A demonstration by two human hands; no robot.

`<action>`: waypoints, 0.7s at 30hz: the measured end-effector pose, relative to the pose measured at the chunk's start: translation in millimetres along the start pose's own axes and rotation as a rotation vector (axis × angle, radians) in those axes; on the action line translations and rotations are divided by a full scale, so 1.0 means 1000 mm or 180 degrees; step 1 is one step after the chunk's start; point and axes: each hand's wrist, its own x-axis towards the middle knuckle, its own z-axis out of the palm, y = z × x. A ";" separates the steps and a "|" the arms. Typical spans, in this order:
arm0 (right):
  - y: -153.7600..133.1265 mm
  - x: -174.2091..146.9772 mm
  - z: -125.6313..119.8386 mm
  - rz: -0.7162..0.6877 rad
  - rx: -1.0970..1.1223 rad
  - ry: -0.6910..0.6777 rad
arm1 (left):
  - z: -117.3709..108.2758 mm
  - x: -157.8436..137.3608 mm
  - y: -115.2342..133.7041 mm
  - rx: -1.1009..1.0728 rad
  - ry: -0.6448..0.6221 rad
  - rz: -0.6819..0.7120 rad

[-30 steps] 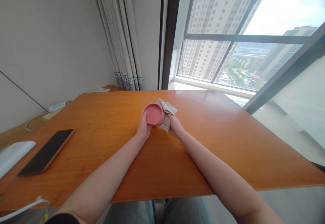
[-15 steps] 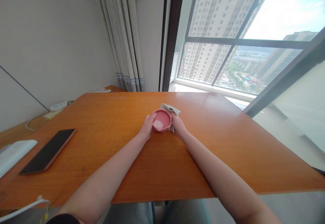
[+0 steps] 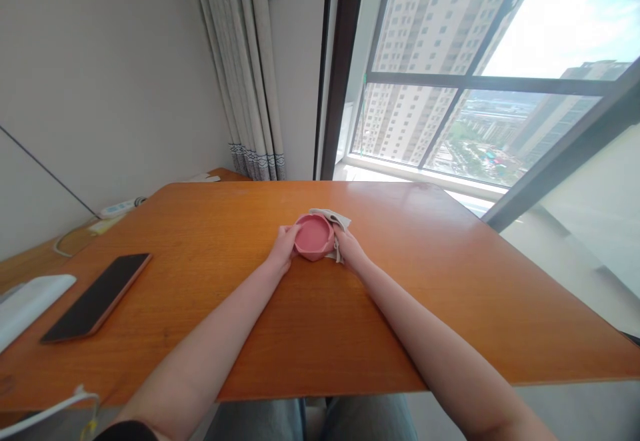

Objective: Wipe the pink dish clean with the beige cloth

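Note:
A pink bowl with an angular outer wall is tilted so that its inside faces me, above the middle of the wooden table. My left hand grips its left side, thumb over the rim. On the other side, my right hand is closed on a light grey cloth, which lies against the bowl's right and far wall. A loose end of the cloth hangs below my right fingers. The fingertips of both hands are partly hidden behind the bowl and cloth.
To the left on the table lie a dark flat tablet-like slab and a white object. A power strip and a white cable are farther left. Beyond the table stand a curtain and a window.
The bowl has shifted slightly left and turned a little in my hands. My right hand and the cloth have moved slightly along its right side.

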 end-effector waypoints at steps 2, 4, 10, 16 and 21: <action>0.000 -0.001 0.000 0.0185 0.0131 -0.0144 | 0.001 0.000 0.002 -0.0023 -0.0004 0.0020; 0.003 0.000 0.001 0.0318 0.0224 -0.0085 | 0.004 -0.002 0.002 -0.0262 -0.0131 0.0263; 0.009 0.003 0.004 0.0418 0.0512 0.0067 | 0.009 -0.008 0.001 -0.0760 -0.0434 0.0520; -0.004 0.001 -0.001 -0.0113 0.0089 0.0265 | 0.006 -0.006 -0.007 -0.0080 -0.0248 0.0357; 0.002 0.002 0.003 0.0238 0.0139 0.0107 | 0.010 -0.008 -0.005 -0.0427 -0.0308 0.0647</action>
